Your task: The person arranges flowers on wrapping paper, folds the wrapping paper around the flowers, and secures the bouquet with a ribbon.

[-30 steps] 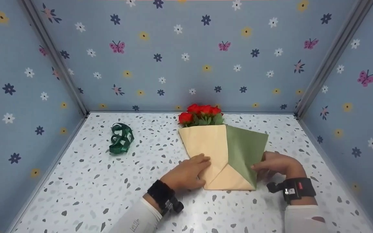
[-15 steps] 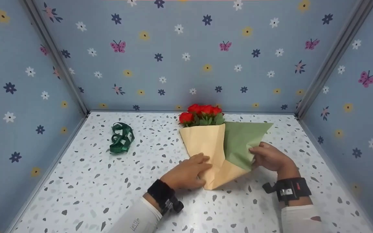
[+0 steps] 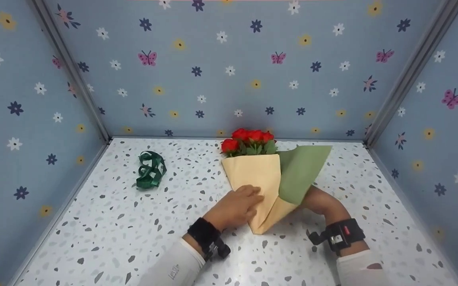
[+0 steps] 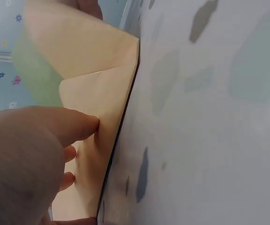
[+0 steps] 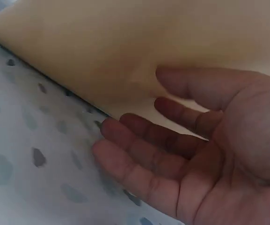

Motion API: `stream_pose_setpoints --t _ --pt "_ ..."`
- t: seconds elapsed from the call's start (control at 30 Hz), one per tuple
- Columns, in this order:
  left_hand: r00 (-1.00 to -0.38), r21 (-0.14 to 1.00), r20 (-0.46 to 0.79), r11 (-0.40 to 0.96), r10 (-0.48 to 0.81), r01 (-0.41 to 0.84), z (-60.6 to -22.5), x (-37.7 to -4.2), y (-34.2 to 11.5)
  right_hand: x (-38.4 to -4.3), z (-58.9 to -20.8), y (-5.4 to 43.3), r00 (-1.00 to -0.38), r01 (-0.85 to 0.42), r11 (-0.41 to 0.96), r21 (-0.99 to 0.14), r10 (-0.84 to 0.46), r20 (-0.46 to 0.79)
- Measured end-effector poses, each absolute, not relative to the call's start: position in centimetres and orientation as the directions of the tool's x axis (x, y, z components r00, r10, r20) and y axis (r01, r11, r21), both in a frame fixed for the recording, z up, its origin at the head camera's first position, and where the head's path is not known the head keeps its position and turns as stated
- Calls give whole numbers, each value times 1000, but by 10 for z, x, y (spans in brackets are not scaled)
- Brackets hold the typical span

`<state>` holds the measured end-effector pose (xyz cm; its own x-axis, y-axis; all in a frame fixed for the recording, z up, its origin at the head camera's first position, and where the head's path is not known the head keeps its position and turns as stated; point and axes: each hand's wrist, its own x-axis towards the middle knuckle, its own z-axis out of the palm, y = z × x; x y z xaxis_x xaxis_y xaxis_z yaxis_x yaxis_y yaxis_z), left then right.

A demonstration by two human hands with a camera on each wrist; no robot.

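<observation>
Red roses with green leaves stick out of the top of a wrap of paper lying on the table. The wrapping paper is cream on one side and green on the other, and its right flap stands raised and folded inward. My left hand presses on the cream front with fingers spread; in the left wrist view its thumb touches the paper near the lower edge. Partly hidden behind the flap, my right hand supports it from the right. In the right wrist view its fingers are extended under the cream side.
A loose coil of dark green ribbon lies on the speckled white table to the left. Blue flowered panels stand at the back and both sides.
The right hand has lifted the right flap and carried it left and inward, moving from the flap's edge to behind it. The left hand has stayed on the cream front.
</observation>
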<state>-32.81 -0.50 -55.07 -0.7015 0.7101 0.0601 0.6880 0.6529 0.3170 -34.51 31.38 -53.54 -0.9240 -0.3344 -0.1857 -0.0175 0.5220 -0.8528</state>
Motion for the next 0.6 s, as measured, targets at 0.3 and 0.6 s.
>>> stream_pose_setpoints --t 0.3,0.6 --pt "-706 293 94 658 702 693 -554 -329 -8 -345 -544 281 -923 -187 515 -836 -384 -30" --pt "-744 371 34 683 667 629 -554 -330 -9 -346 -550 271 -942 -96 463 -881 -327 -69"
